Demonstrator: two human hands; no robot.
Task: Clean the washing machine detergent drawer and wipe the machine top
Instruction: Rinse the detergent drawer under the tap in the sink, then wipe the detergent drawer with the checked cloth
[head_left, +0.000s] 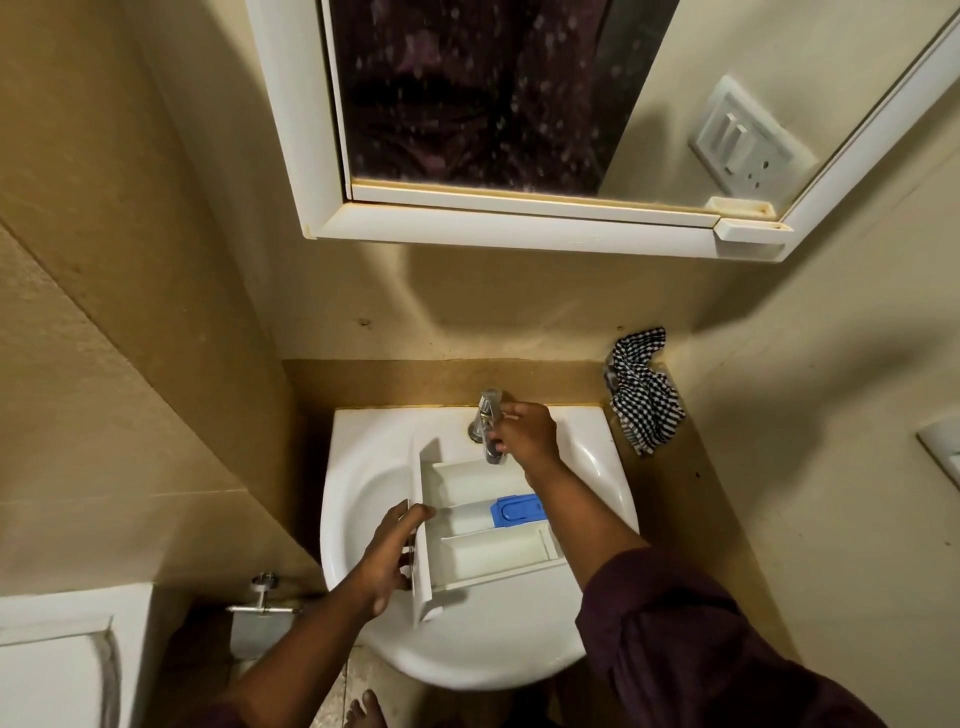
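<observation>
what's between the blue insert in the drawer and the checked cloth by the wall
In the head view, the right forearm crosses beside the blue insert; beyond it, bare sink rim and counter reach the checked cloth.

White sink (363, 499), chrome tap (485, 415), mirror cabinet (467, 104) (spotted glass), checked cloth (644, 400)

— What carries everything here?

— A white ceramic washbasin (363, 499), set against a tan ledge (415, 382). A white plastic detergent drawer with a blue insert (488, 525) lies across the bowl.

— Where, going by the grips?

— Its front panel is at the left hand's (387, 558) grip; its far corner lies under the chrome tap (488, 426) the right hand (524, 434) grasps.

— Anything beyond that?

— A black-and-white checked cloth (644, 400), crumpled on the ledge, right of the right hand's grip.
</observation>
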